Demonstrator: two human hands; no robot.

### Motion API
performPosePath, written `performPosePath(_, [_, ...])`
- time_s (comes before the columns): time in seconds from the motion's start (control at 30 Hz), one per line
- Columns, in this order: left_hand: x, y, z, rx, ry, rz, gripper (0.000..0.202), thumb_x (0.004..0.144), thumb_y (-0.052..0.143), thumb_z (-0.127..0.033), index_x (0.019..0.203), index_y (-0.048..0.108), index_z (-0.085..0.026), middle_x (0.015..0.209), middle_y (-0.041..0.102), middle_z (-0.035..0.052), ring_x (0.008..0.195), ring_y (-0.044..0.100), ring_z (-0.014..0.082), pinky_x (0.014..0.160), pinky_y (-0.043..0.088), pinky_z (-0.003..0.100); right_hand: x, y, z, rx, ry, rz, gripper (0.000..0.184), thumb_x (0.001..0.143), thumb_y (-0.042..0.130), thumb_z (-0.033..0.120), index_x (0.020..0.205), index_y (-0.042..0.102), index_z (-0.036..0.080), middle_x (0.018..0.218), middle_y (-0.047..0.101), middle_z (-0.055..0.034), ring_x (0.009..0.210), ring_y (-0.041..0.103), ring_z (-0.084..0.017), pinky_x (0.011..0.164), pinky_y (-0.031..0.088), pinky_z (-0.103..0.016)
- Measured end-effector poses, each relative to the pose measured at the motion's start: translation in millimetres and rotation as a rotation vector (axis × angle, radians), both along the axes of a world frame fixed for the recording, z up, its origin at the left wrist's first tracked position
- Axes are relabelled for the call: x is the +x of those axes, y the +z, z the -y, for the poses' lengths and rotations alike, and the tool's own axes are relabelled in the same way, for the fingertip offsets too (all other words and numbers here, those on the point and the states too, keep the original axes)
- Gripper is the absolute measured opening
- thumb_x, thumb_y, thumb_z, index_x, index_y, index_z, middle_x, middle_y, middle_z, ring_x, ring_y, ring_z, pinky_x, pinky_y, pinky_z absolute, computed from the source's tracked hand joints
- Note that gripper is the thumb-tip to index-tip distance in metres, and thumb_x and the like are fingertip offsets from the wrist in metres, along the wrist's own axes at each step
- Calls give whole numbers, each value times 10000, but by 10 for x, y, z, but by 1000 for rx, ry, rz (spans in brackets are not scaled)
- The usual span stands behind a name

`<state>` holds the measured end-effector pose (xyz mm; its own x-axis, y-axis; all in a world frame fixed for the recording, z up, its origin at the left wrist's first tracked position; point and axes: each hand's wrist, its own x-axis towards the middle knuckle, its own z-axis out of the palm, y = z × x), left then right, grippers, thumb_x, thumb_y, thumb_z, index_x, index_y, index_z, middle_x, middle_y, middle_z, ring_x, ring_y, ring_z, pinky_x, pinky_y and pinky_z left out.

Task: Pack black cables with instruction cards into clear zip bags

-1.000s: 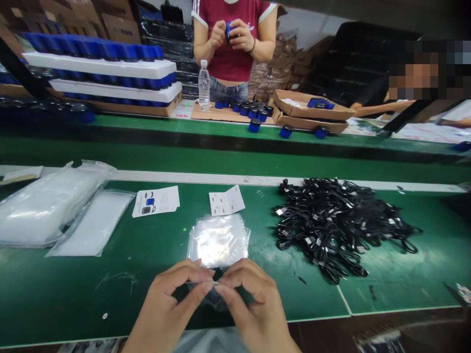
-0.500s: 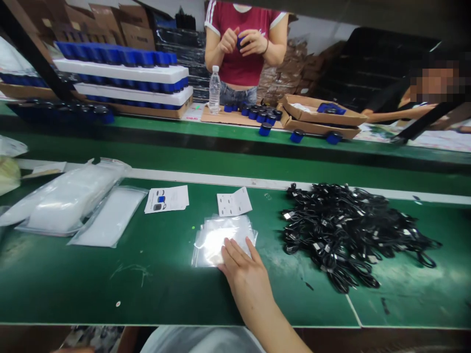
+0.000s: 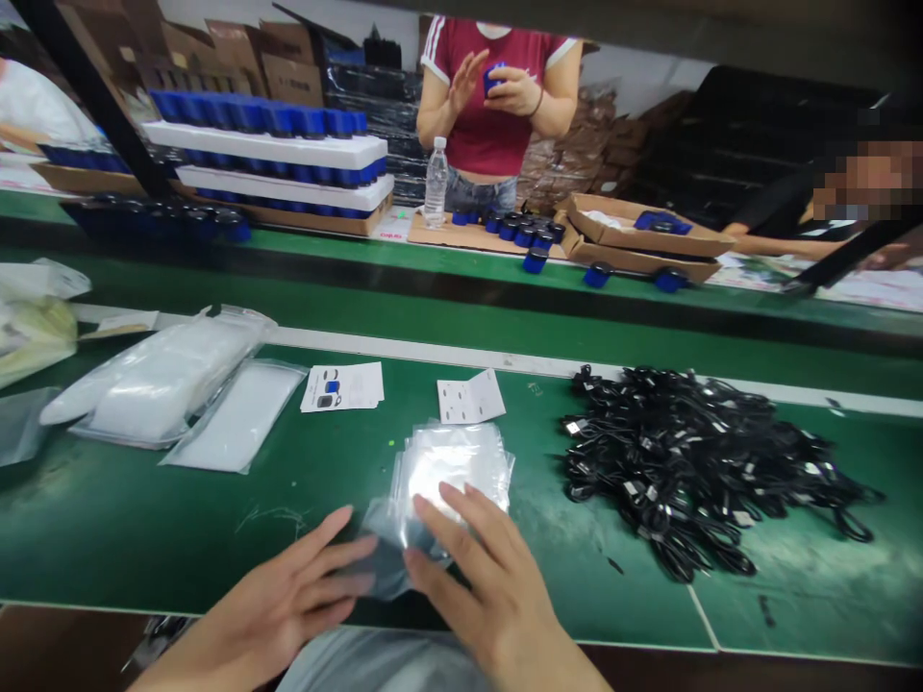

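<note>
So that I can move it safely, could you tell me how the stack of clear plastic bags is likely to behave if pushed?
The stack of clear plastic bags is probably light and floppy: the thin film lies creased and flat on the green bench mat. Its glossy sheets look slippery, so they may well slide apart if pushed.

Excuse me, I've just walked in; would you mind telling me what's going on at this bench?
A person's open left hand and right hand rest on a clear plastic bag, just in front of a stack of similar bags. A heap of black cables lies to the right on the green workbench. Across the bench, a co-worker holds a small blue object.
</note>
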<state>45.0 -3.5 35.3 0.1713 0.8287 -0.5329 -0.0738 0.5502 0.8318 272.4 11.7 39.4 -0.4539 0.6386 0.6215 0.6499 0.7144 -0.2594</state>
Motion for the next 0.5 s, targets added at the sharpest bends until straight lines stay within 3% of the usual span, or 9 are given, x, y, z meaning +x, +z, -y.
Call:
performPosePath(0.03, [113,42,-122,-43,-78,55,701,647,696,-552,1244,490,-248,1096,685,105,959,660,260,854,523,388,2,15,29,-24,27,-15,181,852,575,163,1006,652,220,1206,620,-54,1198,485,-241,1006,401,-427])
performPosePath(0.1, [319,110,-314,-61,-87,56,655,668,734,-436,1214,479,-180,951,728,89,863,686,216,811,540,332,44,4,64,-157,-32,-152,363,826,628,263,1181,560,235,1338,499,-88,1256,408,-273,1009,383,-449])
performPosePath(0.17, [474,141,-416,-24,-25,26,621,665,742,-412,1164,475,-157,858,740,59,788,693,184,763,553,286,119,-36,69,-404,-172,-437,586,809,627,393,1324,400,233,1376,430,-147,1231,434,-287,958,424,-456])
performPosePath(0.2, [527,140,-437,6,9,11,615,660,741,-419,1146,468,-159,832,740,46,763,694,177,745,557,273,160,-55,61,-562,-213,-601,621,809,609,436,1337,366,217,1327,472,-167,1160,505,-277,911,460,-439])
performPosePath(0.27, [583,113,-446,68,44,-31,597,679,710,-444,1140,447,-172,791,736,28,722,695,174,721,565,278,224,-77,31,-877,-191,-864,466,816,585,458,1182,498,183,1044,644,-127,881,636,-215,766,522,-361])
performPosePath(0.33, [583,69,-438,166,42,-141,559,716,661,-456,1153,438,-189,800,727,31,742,696,190,728,566,309,246,-81,-10,-1098,-139,-994,292,792,610,451,841,598,163,690,644,-31,603,599,-138,599,499,-264])
performPosePath(0.4, [550,28,-431,377,74,-385,501,734,637,-440,1142,467,-204,903,702,56,870,674,219,798,542,346,224,-78,-54,-1176,-168,-1038,308,743,666,425,638,556,158,515,538,36,479,497,-85,498,419,-203])
performPosePath(0.5, [519,2,-412,773,68,-771,301,741,646,-383,997,590,-233,958,651,43,913,643,201,830,511,299,132,-87,-124,-1195,-235,-1056,324,658,732,403,592,535,154,470,477,70,431,423,-58,434,338,-174])
